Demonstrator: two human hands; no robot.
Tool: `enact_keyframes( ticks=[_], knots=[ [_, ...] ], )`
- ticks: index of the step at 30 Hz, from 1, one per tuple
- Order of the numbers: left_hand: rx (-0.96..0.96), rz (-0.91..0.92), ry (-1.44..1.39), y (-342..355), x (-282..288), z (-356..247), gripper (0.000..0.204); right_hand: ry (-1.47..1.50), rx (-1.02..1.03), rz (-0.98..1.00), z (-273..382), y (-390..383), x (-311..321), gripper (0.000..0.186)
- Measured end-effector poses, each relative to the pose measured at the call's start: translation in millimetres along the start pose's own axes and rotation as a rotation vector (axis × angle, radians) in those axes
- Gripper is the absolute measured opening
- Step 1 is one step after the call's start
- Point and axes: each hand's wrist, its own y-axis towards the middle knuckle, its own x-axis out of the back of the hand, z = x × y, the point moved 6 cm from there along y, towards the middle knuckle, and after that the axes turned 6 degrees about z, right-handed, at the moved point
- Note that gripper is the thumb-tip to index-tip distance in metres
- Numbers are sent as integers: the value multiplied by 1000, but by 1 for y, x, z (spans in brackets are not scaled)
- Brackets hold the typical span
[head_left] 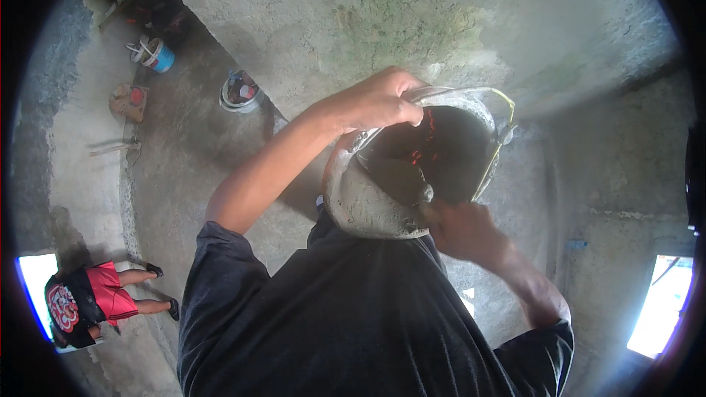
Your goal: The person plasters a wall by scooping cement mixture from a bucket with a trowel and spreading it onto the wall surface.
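A mortar-smeared bucket [371,209] is held tilted in front of my chest, its mouth facing up toward me. My left hand [386,101] is closed over the far left part of its rim, next to the wire handle [510,106]. Grey-brown wet mix [463,140] shows inside, with a few small red light spots on it. My right hand [467,234], slightly blurred, is closed at the near right side of the mouth on a trowel. The trowel's blade [399,178] lies inside the bucket, coated in grey; its grip is hidden by my fingers.
A rough plastered wall [294,0] rises just beyond the bucket. On the floor at left stand a white bucket [240,95] with things in it, a blue-and-white pail [158,56] and a brown bag [129,101]. Another person [103,298] in red shorts is at lower left.
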Motion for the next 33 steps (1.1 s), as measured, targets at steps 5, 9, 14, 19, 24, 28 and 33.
enact_keyframes(
  ticks=[5,9,14,19,24,28,33],
  knots=[
    [-19,29,30,6,-4,-11,32,-108,-66,135,-22,19,9,26],
    [40,49,65,1,0,-10,32,-26,-63,47,3,-11,47,29],
    [-1,2,19,3,0,-9,37,-145,-77,217,14,-26,17,36],
    [17,13,18,11,1,0,38,-295,-106,10,4,-6,-4,33],
    [25,-24,26,13,7,-3,30,-368,-71,73,-9,6,10,26],
    [34,-77,-105,10,22,18,24,-296,-149,-2,-9,-6,37,32],
    [95,-100,-108,4,29,33,30,-548,-213,-219,-15,1,44,45]
  ],
)
